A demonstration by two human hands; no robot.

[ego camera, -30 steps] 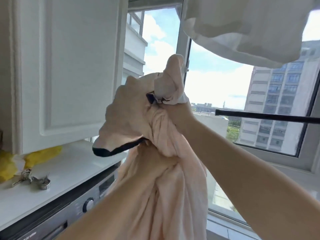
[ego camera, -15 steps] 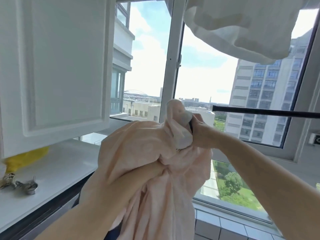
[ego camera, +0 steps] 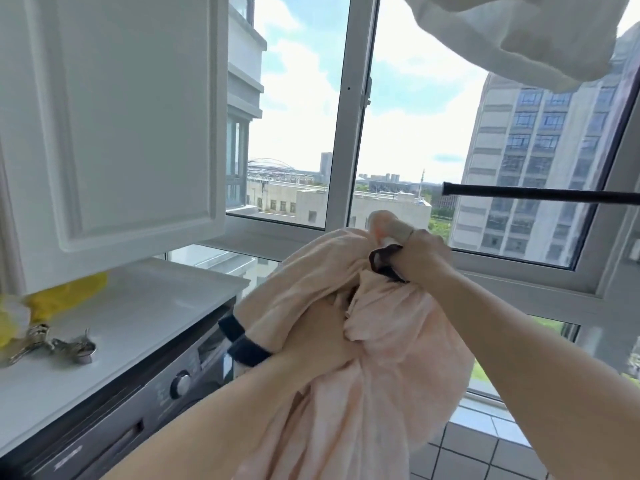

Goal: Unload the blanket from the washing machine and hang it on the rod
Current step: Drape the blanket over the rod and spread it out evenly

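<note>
A pale pink blanket (ego camera: 391, 348) with a dark navy edge hangs bunched between both my hands, in front of the window. My right hand (ego camera: 420, 252) grips its top corner and the dark trim, just below the free end of the black rod (ego camera: 540, 197). My left hand (ego camera: 318, 336) is lower and partly wrapped in the cloth, clutching a fold near the navy border. The rod runs level from the right edge and is bare. The dark grey washing machine (ego camera: 145, 407) sits at lower left under a white countertop; its door is hidden.
A white cupboard door (ego camera: 114, 123) hangs at upper left above the countertop (ego camera: 145, 306), which holds keys (ego camera: 52, 344) and a yellow cloth (ego camera: 65, 296). White fabric (ego camera: 519, 32) hangs overhead at upper right. The window frame (ego camera: 349, 116) is behind; tiled floor at lower right.
Both hands have come down with the blanket, from above rod height to just below it. The right hand has shifted right, closer to the rod's end.
</note>
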